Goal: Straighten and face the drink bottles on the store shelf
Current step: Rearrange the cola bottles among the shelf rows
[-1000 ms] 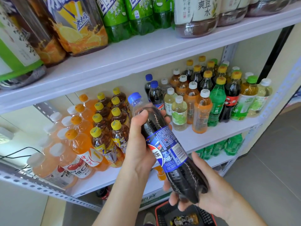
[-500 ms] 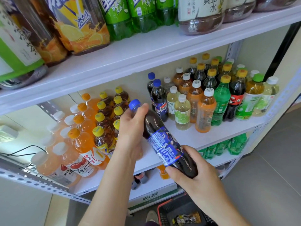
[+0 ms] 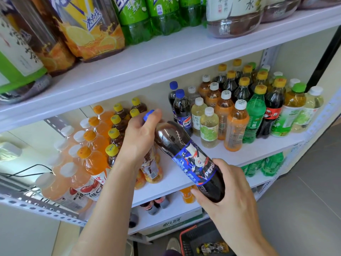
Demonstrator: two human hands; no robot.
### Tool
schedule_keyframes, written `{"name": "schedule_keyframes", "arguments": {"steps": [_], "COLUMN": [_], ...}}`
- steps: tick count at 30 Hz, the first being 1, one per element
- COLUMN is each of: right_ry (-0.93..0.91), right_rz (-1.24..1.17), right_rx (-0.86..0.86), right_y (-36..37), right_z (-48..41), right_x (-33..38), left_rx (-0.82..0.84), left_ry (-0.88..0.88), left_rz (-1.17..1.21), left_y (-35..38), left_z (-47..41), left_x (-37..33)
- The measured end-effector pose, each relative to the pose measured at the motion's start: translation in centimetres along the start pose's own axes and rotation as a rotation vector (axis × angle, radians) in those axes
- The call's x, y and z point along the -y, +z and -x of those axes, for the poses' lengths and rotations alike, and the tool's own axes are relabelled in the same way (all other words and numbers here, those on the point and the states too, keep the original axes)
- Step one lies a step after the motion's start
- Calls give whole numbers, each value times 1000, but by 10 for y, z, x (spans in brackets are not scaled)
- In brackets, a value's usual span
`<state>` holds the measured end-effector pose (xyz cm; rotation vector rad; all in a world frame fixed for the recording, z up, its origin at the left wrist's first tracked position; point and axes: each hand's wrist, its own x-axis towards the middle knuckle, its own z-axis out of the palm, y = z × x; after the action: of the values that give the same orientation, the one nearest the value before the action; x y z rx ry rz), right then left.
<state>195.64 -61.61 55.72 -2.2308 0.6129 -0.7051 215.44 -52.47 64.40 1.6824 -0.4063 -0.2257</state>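
From the head camera, a dark cola plastic bottle with a blue cap and blue label (image 3: 186,156) is held tilted over the front edge of the white middle shelf (image 3: 258,150), cap up toward the back-left, base down toward the person. The left hand (image 3: 140,133) has its fingers clenched round the neck just under the cap. The right hand (image 3: 230,196) grasps the base, fingers wrapped beneath it. Behind, 2 upright blue-capped cola bottles (image 3: 181,109) stand near the shelf's back edge. Yellow-capped brown tea bottles (image 3: 118,126) stand toward the left, with orange juice bottles (image 3: 96,150) beyond them toward the left end.
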Motion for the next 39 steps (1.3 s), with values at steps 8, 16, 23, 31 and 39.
{"name": "schedule_keyframes", "arguments": {"steps": [8,16,23,31,39], "right_ry": [125,141,154,34,-46], "right_rz": [-298,-159,-76,138,75], "right_rx": [357,334,322,296,203], "right_y": [3,26,54,65,64], "right_z": [-20,-16,-23,-74,-138], "right_x": [-16,-34,-40,-38,-25], "left_rx": [57,487,532,227,38], "left_ry": [158,97,147,424,359], "left_rz": [-50,-389,-482,-863,-1260], "left_y": [-1,-24,-30,-15,-7], "left_z": [-7,-20,-26,-56,-133], "left_x": [-1,-8,-7,7,41]}}
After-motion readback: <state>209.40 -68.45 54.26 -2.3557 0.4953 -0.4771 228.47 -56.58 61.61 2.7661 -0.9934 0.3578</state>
